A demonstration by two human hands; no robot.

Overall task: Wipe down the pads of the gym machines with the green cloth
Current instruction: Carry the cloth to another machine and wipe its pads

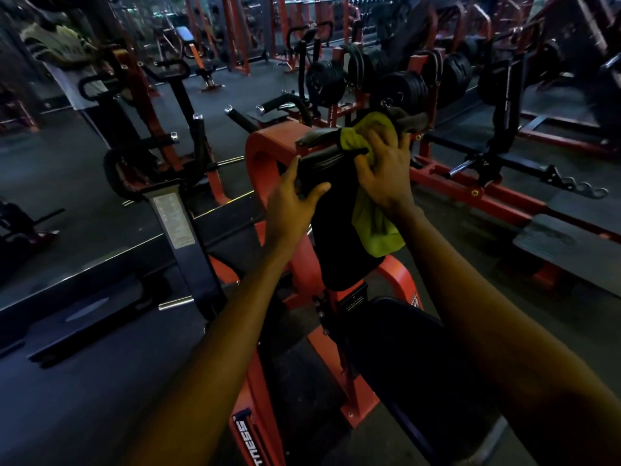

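Right now my right hand (383, 173) bunches the green cloth (374, 230) against the top of the pad (336, 237); my left hand (295, 200) grips the pad's left edge. Cloth looks light, limp, best held wadded.

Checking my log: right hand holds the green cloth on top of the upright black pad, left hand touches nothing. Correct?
No. In the head view the left hand grips the left edge of the upright black pad; the right hand holds the green cloth on top.

Left hand (295, 200), right hand (384, 173) — two; green cloth (376, 227) one; pads (332, 237) apparently two.
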